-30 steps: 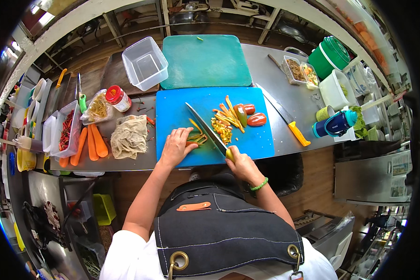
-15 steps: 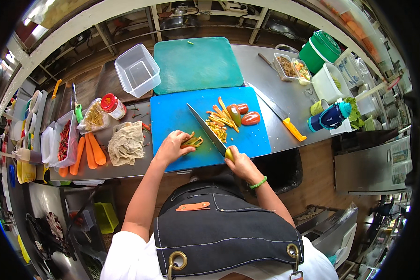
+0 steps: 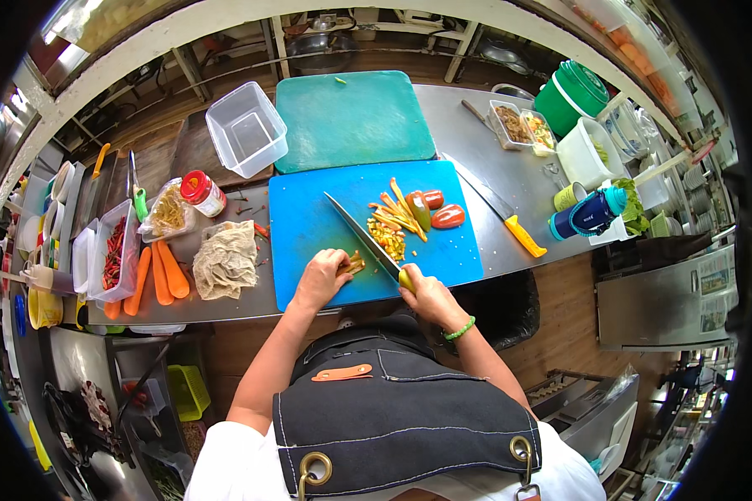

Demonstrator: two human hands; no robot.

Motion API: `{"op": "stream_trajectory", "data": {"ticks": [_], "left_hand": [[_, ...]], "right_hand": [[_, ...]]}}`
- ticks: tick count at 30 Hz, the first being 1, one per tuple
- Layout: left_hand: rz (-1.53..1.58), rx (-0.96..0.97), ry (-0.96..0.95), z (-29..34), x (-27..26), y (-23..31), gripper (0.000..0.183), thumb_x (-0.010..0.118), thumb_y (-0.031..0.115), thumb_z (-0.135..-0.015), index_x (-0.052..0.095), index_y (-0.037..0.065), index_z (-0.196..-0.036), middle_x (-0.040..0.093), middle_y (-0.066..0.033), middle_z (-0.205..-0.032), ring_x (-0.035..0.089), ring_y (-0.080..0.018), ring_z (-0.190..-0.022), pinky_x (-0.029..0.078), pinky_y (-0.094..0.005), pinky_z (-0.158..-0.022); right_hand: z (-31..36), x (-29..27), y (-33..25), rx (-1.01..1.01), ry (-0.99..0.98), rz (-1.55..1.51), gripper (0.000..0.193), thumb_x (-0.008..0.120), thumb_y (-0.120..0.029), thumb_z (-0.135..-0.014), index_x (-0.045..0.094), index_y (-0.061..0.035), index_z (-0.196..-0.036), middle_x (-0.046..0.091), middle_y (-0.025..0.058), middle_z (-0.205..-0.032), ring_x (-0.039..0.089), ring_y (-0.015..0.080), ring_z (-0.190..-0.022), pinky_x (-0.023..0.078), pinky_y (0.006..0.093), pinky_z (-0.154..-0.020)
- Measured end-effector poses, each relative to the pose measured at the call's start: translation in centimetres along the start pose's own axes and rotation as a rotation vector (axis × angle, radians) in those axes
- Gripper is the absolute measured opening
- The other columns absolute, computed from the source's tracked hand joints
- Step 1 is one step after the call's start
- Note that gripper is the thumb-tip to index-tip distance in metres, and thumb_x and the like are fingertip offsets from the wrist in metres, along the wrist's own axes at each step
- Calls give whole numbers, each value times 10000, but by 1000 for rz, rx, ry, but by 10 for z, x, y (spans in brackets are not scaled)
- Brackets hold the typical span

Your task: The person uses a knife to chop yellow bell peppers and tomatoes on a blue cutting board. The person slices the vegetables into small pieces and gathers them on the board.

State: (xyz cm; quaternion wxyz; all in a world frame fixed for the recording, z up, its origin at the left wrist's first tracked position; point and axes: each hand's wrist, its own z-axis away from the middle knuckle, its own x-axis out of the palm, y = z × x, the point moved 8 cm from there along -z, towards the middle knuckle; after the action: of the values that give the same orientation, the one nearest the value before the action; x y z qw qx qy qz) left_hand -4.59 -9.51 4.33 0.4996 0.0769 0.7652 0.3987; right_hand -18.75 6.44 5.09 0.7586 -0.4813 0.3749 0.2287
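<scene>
Head view: at our blue board [image 3: 443, 260], left hand [image 3: 322, 280] pinches strips [image 3: 357, 264], right hand [image 3: 430, 299] grips knife [image 3: 367, 240]; diced pile [image 3: 388, 240] done, longer strips [image 3: 401, 199] uncut.

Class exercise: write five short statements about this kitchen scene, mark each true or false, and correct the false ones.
1. The right hand holds a knife. True.
2. The left hand holds a bottle. False: it holds cut strips.
3. The diced pile lies on the blue board. True.
4. The cloth lies on the green board. False: it lies on the table, left of the blue board.
5. The carrots lie left of the cloth. True.
</scene>
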Motion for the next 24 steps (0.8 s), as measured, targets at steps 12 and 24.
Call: {"op": "stream_trajectory", "data": {"ticks": [12, 24], "left_hand": [[-5, -28, 43, 5, -4, 7, 282, 820, 58, -703, 608, 20, -885, 639, -138, -893, 622, -343, -899, 511, -426, -820], [-10, -21, 121, 7, -1, 7, 240, 816, 69, -706, 641, 13, -859, 671, -135, -877, 630, -342, -876, 510, -429, -796]], "right_hand": [[-6, 1, -22, -82, -8, 48, 340, 586, -261, -971, 420, -105, -1223, 685, 262, -884, 656, 490, -846, 513, 592, -717], [-32, 20, -50, -38, -30, 171, 270, 546, -206, -966, 422, -53, -1150, 689, 261, -842, 679, 479, -805, 538, 579, -681]]}}
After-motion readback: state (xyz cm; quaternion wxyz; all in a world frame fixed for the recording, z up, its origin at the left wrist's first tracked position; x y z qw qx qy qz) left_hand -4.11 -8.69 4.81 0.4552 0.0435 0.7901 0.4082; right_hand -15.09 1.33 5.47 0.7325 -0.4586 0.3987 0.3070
